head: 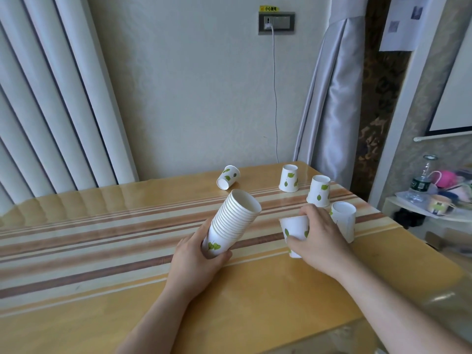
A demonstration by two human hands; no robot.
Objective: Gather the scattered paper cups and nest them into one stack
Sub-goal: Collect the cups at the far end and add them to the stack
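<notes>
1. Table point(76, 251): glossy yellow wood-look top under a clear shiny cover, with brown and cream stripes running across it; its near right corner is cut off by the frame.
2. Stack of nested cups point(233, 223): white paper, green leaf print on the bottom cup, many thin rolled rims ringed close together, open mouth tilted up and away to the right.
3. Left hand point(198, 254) wraps the stack's base, fingers curled tight round it (thumb on the near side); the stack is lifted off the table.
4. Right hand point(318, 238) covers an upside-down cup point(293, 227) at right centre, fingers bent over its far side, thumb pressing the near wall; the lower rim is mostly hidden by the hand.
5. Loose cups, same white paper with leaf print: one lying on its side point(228, 177) at the far edge, mouth toward the camera; two inverted cups, point(289, 178) and point(318, 191); one more point(343, 221) just behind the right hand (leaning, hard to tell how it rests).
6. Side shelf point(431, 213) at right is a blurry clutter; the bottle point(419, 186) is readable, the rest is not.
</notes>
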